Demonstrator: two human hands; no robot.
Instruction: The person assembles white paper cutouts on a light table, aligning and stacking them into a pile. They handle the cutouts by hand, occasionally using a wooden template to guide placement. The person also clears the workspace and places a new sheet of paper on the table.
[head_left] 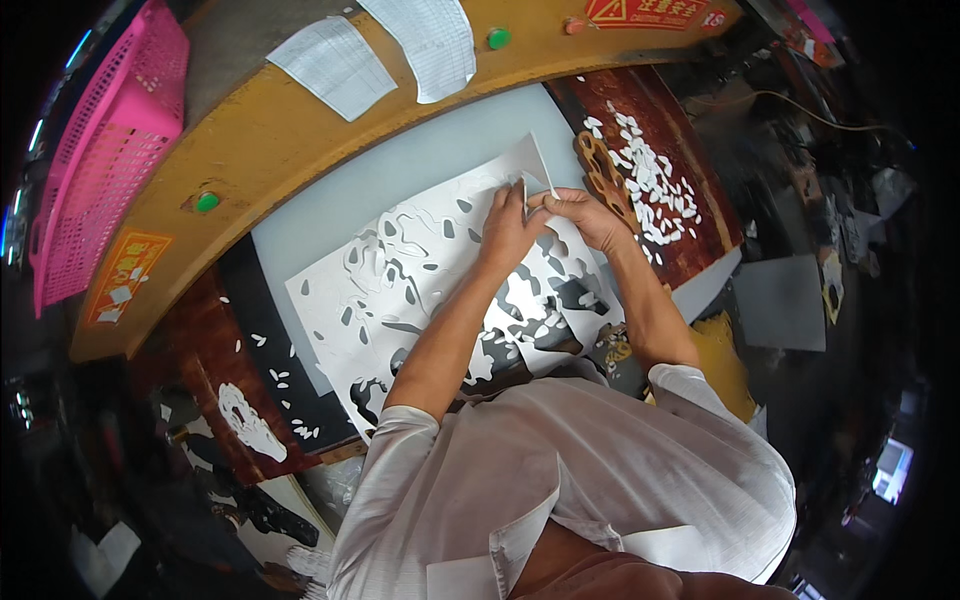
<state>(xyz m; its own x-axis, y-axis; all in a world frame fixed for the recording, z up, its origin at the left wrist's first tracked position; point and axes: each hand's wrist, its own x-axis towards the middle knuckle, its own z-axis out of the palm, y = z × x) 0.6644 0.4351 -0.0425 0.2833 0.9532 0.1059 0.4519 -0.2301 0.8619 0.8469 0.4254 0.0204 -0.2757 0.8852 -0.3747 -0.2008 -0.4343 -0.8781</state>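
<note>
A large white sheet [330, 275], perforated with many irregular cut-out holes, lies tilted across the pale work surface in front of me. My left hand [508, 228] is at its far right part, with fingers bent together against the sheet. Close beside it, my right hand [592, 218] pinches the sheet near its right edge, thumb and forefinger together. The fingertips of both hands nearly meet, and the sheet's far corner rises beyond them. Small white cut pieces [525, 335] lie on and under the sheet's near side. Just right of the hands stands a brown cutting die [603, 178] with loop-shaped openings.
A yellow machine beam [240, 150] with green buttons [499, 38] and paper sheets [333, 68] arches beyond the pale board [300, 225]. Many white pieces [655, 180] cover the reddish-brown right table. A pink basket [110, 160] is far left; a white cut-out piece [248, 425] lies near left.
</note>
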